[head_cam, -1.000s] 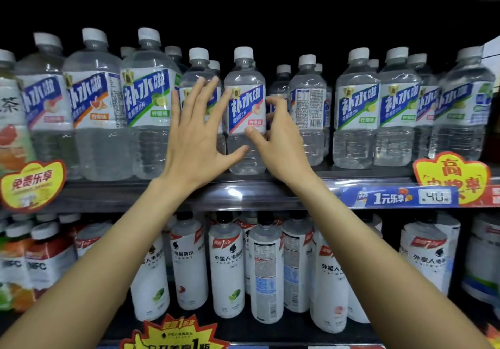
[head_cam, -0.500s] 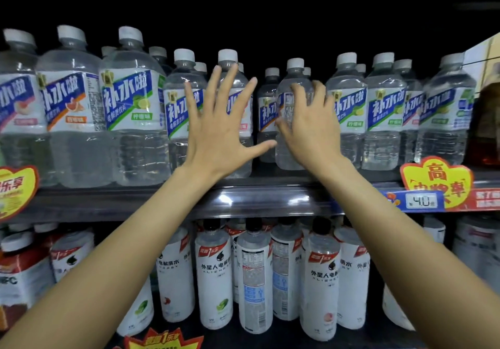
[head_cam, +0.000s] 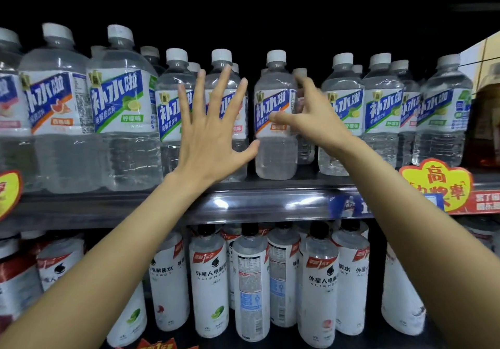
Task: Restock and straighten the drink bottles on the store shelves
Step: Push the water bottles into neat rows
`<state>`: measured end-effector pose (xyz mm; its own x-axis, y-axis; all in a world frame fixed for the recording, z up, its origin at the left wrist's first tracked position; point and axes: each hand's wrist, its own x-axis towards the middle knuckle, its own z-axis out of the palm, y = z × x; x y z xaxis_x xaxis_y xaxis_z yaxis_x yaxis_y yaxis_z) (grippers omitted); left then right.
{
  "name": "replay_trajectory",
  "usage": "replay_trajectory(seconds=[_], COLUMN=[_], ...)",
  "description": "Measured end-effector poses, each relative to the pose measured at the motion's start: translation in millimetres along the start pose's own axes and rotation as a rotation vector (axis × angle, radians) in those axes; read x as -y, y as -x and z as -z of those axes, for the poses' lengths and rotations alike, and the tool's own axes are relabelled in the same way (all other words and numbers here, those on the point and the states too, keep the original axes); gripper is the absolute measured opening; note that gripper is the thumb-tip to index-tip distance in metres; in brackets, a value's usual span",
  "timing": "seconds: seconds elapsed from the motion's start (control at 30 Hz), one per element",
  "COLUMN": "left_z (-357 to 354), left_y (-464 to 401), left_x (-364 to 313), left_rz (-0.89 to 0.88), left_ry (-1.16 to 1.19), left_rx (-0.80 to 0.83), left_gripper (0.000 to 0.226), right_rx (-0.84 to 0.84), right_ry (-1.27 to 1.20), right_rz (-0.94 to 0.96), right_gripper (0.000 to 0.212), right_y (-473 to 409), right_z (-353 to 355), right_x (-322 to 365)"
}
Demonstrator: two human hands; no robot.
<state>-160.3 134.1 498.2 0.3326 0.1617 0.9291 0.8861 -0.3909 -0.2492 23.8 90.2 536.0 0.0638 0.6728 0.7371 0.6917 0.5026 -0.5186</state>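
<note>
Clear drink bottles with blue and white labels and white caps stand in rows on the upper shelf (head_cam: 243,202). My left hand (head_cam: 211,132) is spread flat, fingers straight, against the front of two small bottles (head_cam: 173,110); its thumb tip touches the centre bottle (head_cam: 273,154). My right hand (head_cam: 313,121) grips that centre bottle, thumb on its front label and fingers curled round its right side. The bottle stands upright with its label facing me. Bottles behind it are partly hidden.
Larger bottles of the same drink (head_cam: 121,105) fill the upper shelf's left part. White bottles with black caps (head_cam: 211,281) crowd the lower shelf. A yellow promo tag (head_cam: 435,183) hangs on the shelf edge at right. A cardboard box (head_cam: 484,51) sits at far right.
My right hand went from lying flat on a bottle to gripping the centre bottle, whose label now faces front. My left hand stayed spread on the neighbouring bottles.
</note>
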Motion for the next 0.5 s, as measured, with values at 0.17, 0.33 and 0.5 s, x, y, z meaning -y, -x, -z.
replay_trajectory(seconds=[0.17, 0.33, 0.5], left_z=[4.1, 6.1, 1.7], left_y=[0.0, -4.1, -12.9], left_x=[-4.3, -11.3, -33.3], left_rz=[0.030, 0.014, -0.001], left_ry=[0.101, 0.105, 0.041], left_rx=[-0.041, -0.039, -0.025], left_gripper=[0.090, 0.099, 0.108], right_rx=[0.109, 0.134, 0.142], right_ry=[-0.336, -0.453, -0.482], right_rz=[0.010, 0.056, 0.125], right_gripper=[0.077, 0.071, 0.064], right_y=[6.0, 6.6, 12.3], right_z=[2.4, -3.0, -4.7], right_x=[1.7, 1.2, -2.4])
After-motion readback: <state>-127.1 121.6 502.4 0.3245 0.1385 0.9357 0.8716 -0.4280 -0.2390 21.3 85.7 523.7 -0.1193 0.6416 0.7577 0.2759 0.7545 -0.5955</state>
